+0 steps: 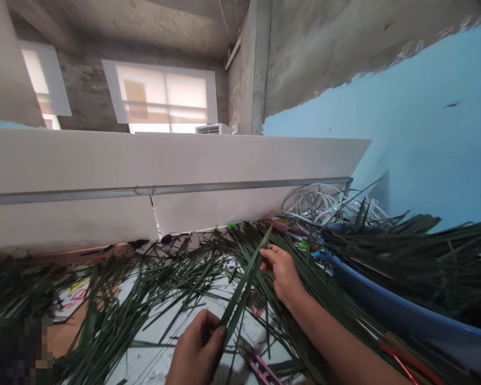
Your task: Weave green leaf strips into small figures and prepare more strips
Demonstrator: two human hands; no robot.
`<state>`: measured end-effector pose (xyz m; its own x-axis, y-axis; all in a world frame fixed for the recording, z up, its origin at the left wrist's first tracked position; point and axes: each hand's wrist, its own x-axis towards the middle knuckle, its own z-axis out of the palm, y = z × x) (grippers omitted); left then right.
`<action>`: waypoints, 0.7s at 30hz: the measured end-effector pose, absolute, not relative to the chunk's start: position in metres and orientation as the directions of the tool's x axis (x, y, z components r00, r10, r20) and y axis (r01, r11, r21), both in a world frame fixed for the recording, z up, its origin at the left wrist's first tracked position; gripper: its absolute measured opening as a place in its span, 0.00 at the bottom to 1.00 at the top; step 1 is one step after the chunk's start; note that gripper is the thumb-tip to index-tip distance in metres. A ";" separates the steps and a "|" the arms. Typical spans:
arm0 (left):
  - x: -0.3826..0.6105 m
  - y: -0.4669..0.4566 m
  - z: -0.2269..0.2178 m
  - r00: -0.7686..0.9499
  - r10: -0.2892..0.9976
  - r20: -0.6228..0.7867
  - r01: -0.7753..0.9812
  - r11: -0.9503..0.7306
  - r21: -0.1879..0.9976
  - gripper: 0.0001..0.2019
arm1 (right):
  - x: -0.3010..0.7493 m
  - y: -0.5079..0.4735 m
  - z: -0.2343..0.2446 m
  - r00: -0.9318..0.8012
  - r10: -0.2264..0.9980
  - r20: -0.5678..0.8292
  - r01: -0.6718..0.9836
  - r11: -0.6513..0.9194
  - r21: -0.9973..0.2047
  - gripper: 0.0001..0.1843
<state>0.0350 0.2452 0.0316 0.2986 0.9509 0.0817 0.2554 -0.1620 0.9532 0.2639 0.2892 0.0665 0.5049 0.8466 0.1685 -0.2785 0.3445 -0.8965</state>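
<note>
A long green leaf (243, 283) slants upward between my two hands, split lengthwise into strips along its lower part. My left hand (196, 347) is closed on the lower end, thumb pressed against the fingers. Near the narrow upper tip, my right hand (281, 270) pinches the leaf between thumb and fingertips. Below the leaf lies a pair of scissors with pink handles (262, 369), its blades partly covered. Loose green leaf strips (172, 289) are scattered over the white surface (152, 326) around both hands.
On the right, a blue tub (385, 294) is heaped with long dark leaves (417, 256). Coiled white strapping (316, 203) lies behind it. A white partition (208, 160) runs across the front, meeting a blue wall (433, 133). Red-handled tools or strips (401, 361) rest beside the tub.
</note>
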 end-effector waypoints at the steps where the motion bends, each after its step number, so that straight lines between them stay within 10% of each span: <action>1: 0.036 0.245 0.035 0.282 0.957 0.068 0.231 -0.137 0.963 0.16 | 0.260 0.288 0.066 0.474 0.866 0.156 -0.293 0.322 -0.900 0.13; 10: 0.029 0.251 0.042 0.159 0.985 0.064 0.031 -0.070 0.997 0.16 | 0.189 0.256 0.039 -0.037 0.998 0.046 -0.263 0.035 -0.964 0.15; 21: 0.027 0.260 0.033 0.285 0.956 -0.064 -0.058 0.084 0.995 0.19 | 0.189 0.249 0.046 -0.008 0.998 0.069 -0.171 0.067 -0.983 0.15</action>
<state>0.0267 0.2604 0.0326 0.2847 0.9565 -0.0640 -0.0582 0.0839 0.9948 0.1889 0.2490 0.0458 -0.0082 0.9976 0.0691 -0.1710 0.0666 -0.9830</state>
